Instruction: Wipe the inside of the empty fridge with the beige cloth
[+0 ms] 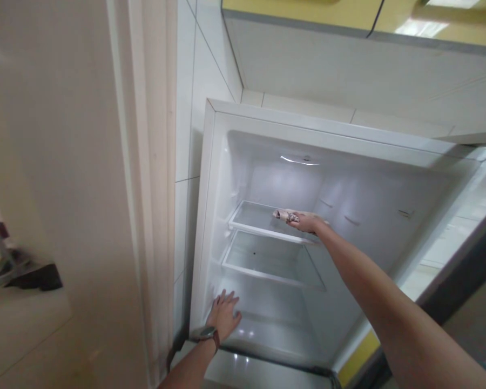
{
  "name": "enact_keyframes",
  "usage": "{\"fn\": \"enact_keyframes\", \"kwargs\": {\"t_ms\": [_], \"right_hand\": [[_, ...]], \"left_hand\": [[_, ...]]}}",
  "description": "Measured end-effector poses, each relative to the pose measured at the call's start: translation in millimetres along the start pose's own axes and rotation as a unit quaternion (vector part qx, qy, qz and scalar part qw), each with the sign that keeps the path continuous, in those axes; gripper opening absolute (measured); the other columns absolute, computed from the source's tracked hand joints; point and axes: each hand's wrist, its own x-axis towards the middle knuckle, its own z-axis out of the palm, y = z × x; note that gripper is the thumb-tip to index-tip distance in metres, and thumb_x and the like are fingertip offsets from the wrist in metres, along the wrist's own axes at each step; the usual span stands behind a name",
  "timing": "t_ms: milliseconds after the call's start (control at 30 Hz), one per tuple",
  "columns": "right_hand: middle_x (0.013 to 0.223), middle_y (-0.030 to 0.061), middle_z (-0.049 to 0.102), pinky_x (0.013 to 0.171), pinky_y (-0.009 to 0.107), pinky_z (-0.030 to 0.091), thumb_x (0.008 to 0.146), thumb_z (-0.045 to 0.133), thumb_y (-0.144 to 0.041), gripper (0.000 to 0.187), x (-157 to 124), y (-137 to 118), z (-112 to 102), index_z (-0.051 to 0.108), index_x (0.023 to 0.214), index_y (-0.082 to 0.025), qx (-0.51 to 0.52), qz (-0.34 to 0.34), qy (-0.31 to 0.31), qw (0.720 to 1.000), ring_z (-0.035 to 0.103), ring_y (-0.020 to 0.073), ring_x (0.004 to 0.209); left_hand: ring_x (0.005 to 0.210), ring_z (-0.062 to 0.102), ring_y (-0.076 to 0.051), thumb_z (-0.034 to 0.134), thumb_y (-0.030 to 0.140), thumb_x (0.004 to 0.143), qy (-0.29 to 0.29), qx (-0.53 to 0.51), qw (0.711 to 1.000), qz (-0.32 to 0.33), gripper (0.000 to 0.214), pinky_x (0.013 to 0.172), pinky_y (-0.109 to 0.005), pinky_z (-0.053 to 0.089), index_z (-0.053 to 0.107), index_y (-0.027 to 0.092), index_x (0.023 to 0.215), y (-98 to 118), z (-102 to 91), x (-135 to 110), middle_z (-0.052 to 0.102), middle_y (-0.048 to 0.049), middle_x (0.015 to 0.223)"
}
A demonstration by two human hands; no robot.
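An open white fridge [210,178] with glass shelves stands in front of me. My right hand [305,220] reaches deep inside and is closed on a small crumpled cloth [284,215], which rests on the upper glass shelf [255,216]. My left hand [224,314], with a dark watch at the wrist, lies flat with fingers spread on the lower left inside edge of the fridge. A second glass shelf [267,259] sits below the first.
The fridge door [461,243] hangs open at the right. A white tiled wall [186,135] and a cream door frame [146,162] stand to the left. Yellow wall cabinets [308,11] hang overhead. A dark object lies on the floor at far left [36,276].
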Motion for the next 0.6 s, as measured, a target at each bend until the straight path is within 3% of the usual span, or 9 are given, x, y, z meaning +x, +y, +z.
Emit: {"fn": "enact_keyframes", "kwargs": {"t_ms": [267, 600], "right_hand": [[0.16, 0.0121, 0.052, 0.118, 0.035, 0.045, 0.098, 0.052, -0.064, 0.073, 1.2, 1.0, 2.1, 0.045, 0.159, -0.024, 0.019, 0.016, -0.03, 0.999, 0.058, 0.026, 0.14], [0.153, 0.0139, 0.059, 0.111, 0.033, 0.049, 0.097, 0.051, -0.062, 0.074, -1.9, -2.5, -1.7, 0.05, 0.156, -0.018, 0.015, 0.008, -0.025, 1.0, 0.064, 0.0258, 0.131]], "left_hand": [[0.162, 0.026, -0.033, 0.052, 0.042, 0.089, -0.008, 0.001, 1.0, -0.002, 0.062, 0.132, -0.049, 0.019, 0.065, 0.028, 0.148, 3.5, -7.5, -2.7, 0.048, 0.0, 0.166], [0.162, 0.026, -0.032, 0.053, 0.041, 0.088, -0.006, -0.01, 1.0, -0.002, 0.063, 0.132, -0.05, 0.018, 0.064, 0.029, 0.149, 1.2, -2.7, -1.2, 0.048, 0.0011, 0.166]]}}
